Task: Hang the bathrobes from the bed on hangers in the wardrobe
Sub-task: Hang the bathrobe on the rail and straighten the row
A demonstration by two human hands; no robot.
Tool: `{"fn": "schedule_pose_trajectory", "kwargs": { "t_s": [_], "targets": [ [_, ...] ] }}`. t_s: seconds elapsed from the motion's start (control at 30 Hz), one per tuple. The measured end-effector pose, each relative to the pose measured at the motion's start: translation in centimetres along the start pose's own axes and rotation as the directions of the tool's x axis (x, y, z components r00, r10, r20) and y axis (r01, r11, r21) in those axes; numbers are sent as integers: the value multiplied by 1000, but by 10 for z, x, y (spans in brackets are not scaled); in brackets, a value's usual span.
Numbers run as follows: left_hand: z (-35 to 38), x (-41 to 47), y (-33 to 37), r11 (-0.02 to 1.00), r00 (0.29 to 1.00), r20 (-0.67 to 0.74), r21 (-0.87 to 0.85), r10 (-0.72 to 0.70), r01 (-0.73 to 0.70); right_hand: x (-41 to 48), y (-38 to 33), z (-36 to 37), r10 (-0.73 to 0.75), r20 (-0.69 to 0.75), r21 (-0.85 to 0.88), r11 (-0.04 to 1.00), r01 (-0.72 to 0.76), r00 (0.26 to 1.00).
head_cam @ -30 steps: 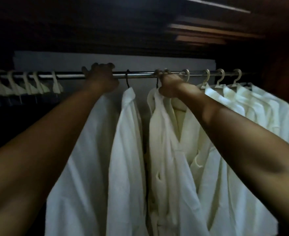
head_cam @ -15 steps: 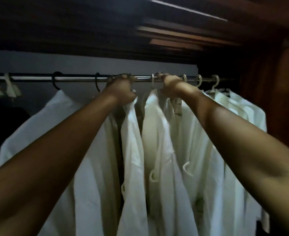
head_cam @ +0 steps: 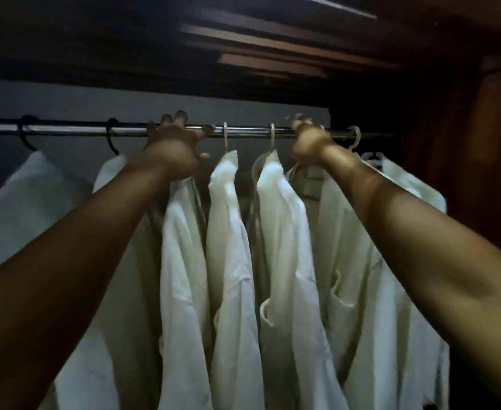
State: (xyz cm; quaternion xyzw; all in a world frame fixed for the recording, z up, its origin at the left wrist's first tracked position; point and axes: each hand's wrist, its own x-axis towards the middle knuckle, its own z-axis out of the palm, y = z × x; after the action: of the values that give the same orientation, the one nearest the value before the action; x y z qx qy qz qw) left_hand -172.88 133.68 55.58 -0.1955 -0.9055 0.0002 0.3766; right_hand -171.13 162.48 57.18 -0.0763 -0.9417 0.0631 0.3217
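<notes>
White bathrobes (head_cam: 231,232) hang straight down, collars up, side by side in the dark wooden wardrobe (head_cam: 465,173). Their cream plastic hangers (head_cam: 225,140) hook over a shiny metal rail (head_cam: 249,132) running left to right. Two robes at the left hang from black hooks (head_cam: 26,134). The left hand (head_cam: 173,152) is spread wide, fingertips on the rail, thumb out beside a collar, grasping nothing. The right hand (head_cam: 311,143) is up at the rail, blurred, so its grip cannot be told. The cloth is soft and creased.
</notes>
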Motion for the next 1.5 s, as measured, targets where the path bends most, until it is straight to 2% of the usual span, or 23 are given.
{"fn": "schedule_pose_trajectory", "kwargs": {
  "t_s": [0.1, 0.23, 0.33, 0.4, 0.5, 0.63, 0.73, 0.8, 0.87, 0.93, 1.03, 1.23, 1.37, 1.5],
  "targets": [
    [2, 1, 0, 999, 1000, -3, 38, -7, 7, 6, 33, 8, 181, -41, -29, 983, -182, 983],
    [3, 1, 4, 999, 1000, -1, 25, -26, 26, 6, 34, 18, 110, -65, 90, 990, -104, 992],
    [5, 0, 5, 999, 1000, -5, 32, -29, 29, 9, 51, 6, 60, -32, 161, 985, -54, 998],
    [6, 0, 4, 999, 999, -8, 32, -38, 38, 14, 76, 1, 124, -46, 160, 980, -115, 991],
    [8, 0, 3, 999, 999, -24, 33, -41, 41, 18, 111, 6, 298, -44, 173, 942, -286, 954],
    [9, 1, 6, 998, 998, -42, 29, -55, 57, 14, 104, 17, 228, -110, 239, 951, -197, 968],
    [9, -2, 9, 997, 997, -55, 41, -60, 62, 8, 99, 8, 208, -106, 308, 937, -166, 972],
    [10, -4, 10, 998, 996, -68, 36, -55, 57, 8, 118, 2, 258, -79, 247, 941, -232, 963],
    [11, -3, 8, 998, 996, -68, 27, -54, 56, 4, 149, 1, 392, -2, 59, 918, -391, 920],
    [12, -2, 7, 998, 996, -69, 20, -54, 56, -8, 177, 6, 468, 49, -77, 883, -463, 883],
    [13, -2, 8, 998, 995, -86, 29, -47, 50, -21, 200, 18, 435, 41, -161, 891, -423, 900],
    [15, -3, 8, 999, 994, -102, 22, -42, 44, -30, 197, 12, 336, 33, -99, 938, -331, 941],
    [14, -5, 7, 999, 995, -93, 32, -36, 39, -43, 190, 9, 309, 47, 6, 951, -310, 950],
    [12, -6, 5, 999, 998, -48, 25, -45, 46, -60, 177, 7, 339, -18, 126, 934, -334, 941]
  ]
}}
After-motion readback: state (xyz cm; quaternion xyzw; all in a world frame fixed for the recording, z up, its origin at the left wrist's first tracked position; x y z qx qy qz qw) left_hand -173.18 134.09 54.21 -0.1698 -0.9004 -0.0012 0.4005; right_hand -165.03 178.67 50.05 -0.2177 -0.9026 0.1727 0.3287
